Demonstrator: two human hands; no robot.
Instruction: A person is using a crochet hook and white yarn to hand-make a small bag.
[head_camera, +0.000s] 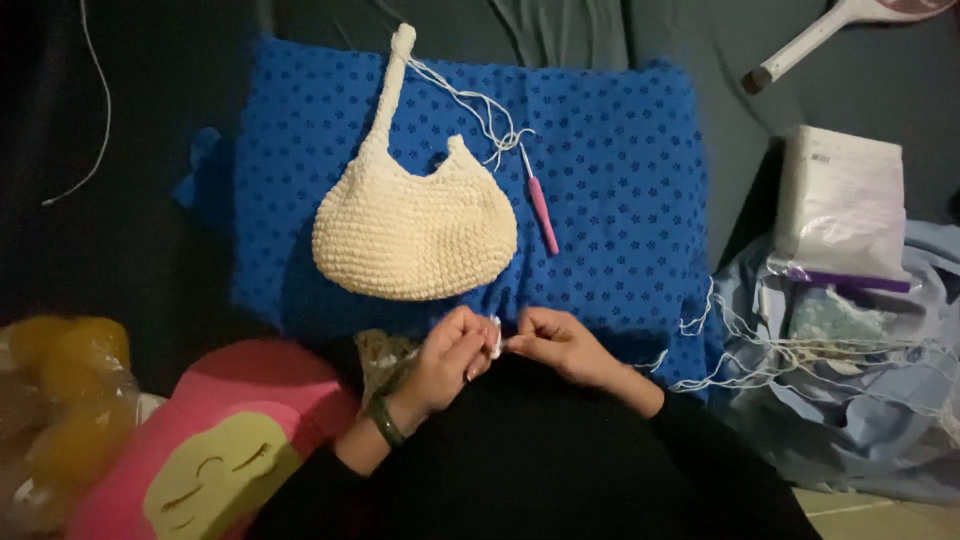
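Observation:
A cream crocheted bag (412, 232) with one long strap lies on a blue cushion (620, 190) patterned with dark paw prints. A pink-handled crochet hook (541, 207) rests beside it, with loose cream yarn (480, 110) trailing from the strap. My left hand (447, 358) and my right hand (560, 342) meet at the cushion's near edge, both pinching a small white piece (496, 340) between their fingertips. A dark band circles my left wrist.
A pink plush cushion (215, 450) with a yellow face lies at the lower left, next to yellow things in a clear bag (60, 400). On the right are a white packet (840, 200), light blue cloth (850, 420) with tangled yarn, and a white handle (810, 40).

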